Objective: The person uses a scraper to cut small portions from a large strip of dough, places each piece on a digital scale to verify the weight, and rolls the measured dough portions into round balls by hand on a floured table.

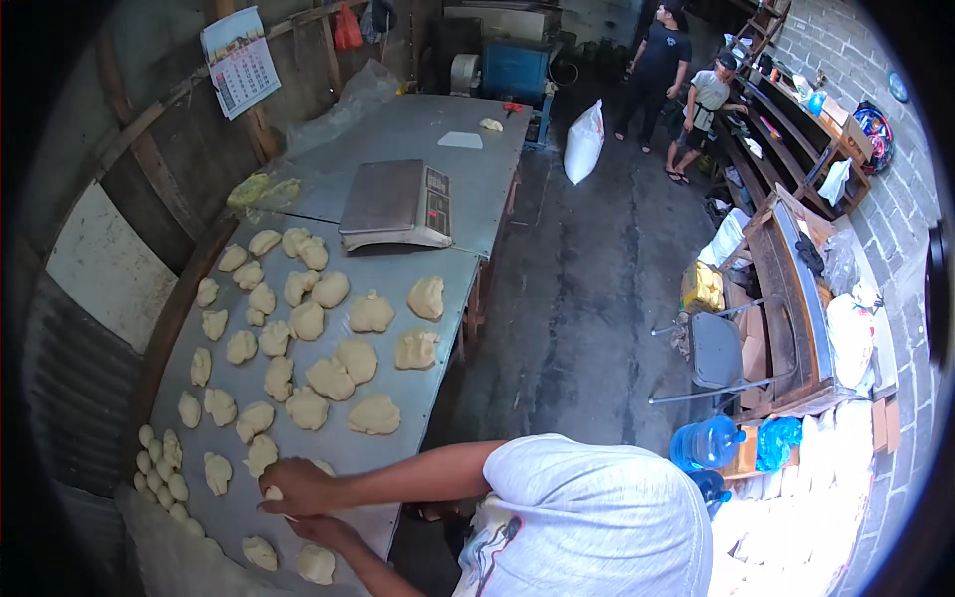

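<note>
My right hand is over the near end of the metal table, closed around a small piece of dough that shows at its fingertips. Just below it, my left hand has its fingers curled, with a thin pale edge beside them that I cannot make out. A larger dough lump lies beside the right hand. Many rough dough lumps are spread over the table. Smooth small dough balls sit grouped at the left edge, next to a plastic sheet.
A digital scale stands farther up the table, near crumpled plastic. Two people are by the shelves at the back. A white sack stands on the floor. A folding chair and water jugs are on the right.
</note>
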A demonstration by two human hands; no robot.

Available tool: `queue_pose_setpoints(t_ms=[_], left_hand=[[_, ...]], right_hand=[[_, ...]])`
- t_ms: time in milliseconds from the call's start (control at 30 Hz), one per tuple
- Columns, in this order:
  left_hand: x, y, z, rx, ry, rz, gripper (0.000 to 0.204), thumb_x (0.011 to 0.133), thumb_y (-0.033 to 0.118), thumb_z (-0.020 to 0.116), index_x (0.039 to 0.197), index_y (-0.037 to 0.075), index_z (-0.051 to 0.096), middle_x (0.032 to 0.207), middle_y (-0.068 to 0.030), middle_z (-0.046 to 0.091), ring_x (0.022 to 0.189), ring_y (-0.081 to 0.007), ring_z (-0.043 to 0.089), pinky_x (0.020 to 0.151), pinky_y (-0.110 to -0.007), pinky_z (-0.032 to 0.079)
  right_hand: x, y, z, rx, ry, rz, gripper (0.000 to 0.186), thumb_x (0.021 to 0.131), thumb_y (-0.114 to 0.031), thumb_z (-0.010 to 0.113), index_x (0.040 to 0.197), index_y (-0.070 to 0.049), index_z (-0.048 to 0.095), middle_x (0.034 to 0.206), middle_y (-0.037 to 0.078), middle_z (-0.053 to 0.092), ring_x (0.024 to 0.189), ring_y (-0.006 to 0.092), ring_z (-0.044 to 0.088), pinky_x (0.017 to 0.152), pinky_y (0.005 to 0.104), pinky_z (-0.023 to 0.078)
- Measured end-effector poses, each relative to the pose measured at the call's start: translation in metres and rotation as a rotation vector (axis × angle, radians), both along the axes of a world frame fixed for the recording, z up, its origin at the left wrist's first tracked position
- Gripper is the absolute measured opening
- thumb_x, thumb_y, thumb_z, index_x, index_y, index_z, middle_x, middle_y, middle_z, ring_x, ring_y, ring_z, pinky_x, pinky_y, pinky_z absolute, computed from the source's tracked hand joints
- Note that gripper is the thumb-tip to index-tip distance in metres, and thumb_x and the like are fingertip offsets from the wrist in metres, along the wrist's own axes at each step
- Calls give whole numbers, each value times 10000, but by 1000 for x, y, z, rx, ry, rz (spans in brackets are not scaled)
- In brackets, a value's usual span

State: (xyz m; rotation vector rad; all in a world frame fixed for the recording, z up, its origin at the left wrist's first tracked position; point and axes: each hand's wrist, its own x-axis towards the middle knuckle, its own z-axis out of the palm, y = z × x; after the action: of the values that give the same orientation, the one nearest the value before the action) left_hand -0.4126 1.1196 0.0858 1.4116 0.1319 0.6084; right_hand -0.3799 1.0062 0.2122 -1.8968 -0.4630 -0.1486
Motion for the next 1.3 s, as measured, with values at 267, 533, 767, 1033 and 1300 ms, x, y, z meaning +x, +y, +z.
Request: queue_pose_setpoints(t_ms=[267, 533, 767, 1033, 1300], left_hand=[[-113, 20, -112, -220, 847, -289, 573, 969, 509, 437, 1398, 130, 441, 1375, -137, 469, 1260, -275, 469, 1024, -484, 413], [-1, 24, -17, -207, 35, 76, 476, 1053, 322, 395, 1379, -24, 423, 1320, -174, 524, 1165, -284, 550, 1021, -364, 418], [-121, 74, -98, -380, 705, -227, 905, 822, 554, 714, 1498, 137, 280, 1507, -133, 401, 1336, -375, 423, 1084, -580, 356], [-42, 2, -25, -296, 549, -427, 445, 1003, 395, 420, 1235, 42, 559, 1126, -110, 614, 999, -248, 633, 868, -388, 535], [-44, 17, -29, -178, 481, -532, 387, 978, 414, 466, 1182, 104, 575, 1091, -75, 635, 970, -252, 653, 806, -430, 578]], right_hand=[[-62, -19, -187, -830, 393, 187, 505, 839, -491, 657, 1106, -62, 672, 1093, 201, 664, 1039, 332, 644, 869, 435, 503], [-25, 34, -19, 185, -50, -213, 560, 817, -477, 681, 1154, -31, 638, 1093, 186, 665, 1048, 375, 627, 910, 431, 491], [-66, -42, -199, -656, 59, -94, 318, 798, -380, 714, 857, -69, 680, 895, 140, 659, 899, 271, 643, 792, 468, 504], [-72, -100, -129, 677, 857, -30, 466, 952, -475, 541, 1160, -71, 642, 978, 60, 634, 855, 194, 613, 724, 380, 538], [-167, -606, 90, 1252, 239, -1136, 592, 998, -625, 319, 597, -192, 357, 500, -53, 299, 379, 72, 246, 356, 237, 166]])
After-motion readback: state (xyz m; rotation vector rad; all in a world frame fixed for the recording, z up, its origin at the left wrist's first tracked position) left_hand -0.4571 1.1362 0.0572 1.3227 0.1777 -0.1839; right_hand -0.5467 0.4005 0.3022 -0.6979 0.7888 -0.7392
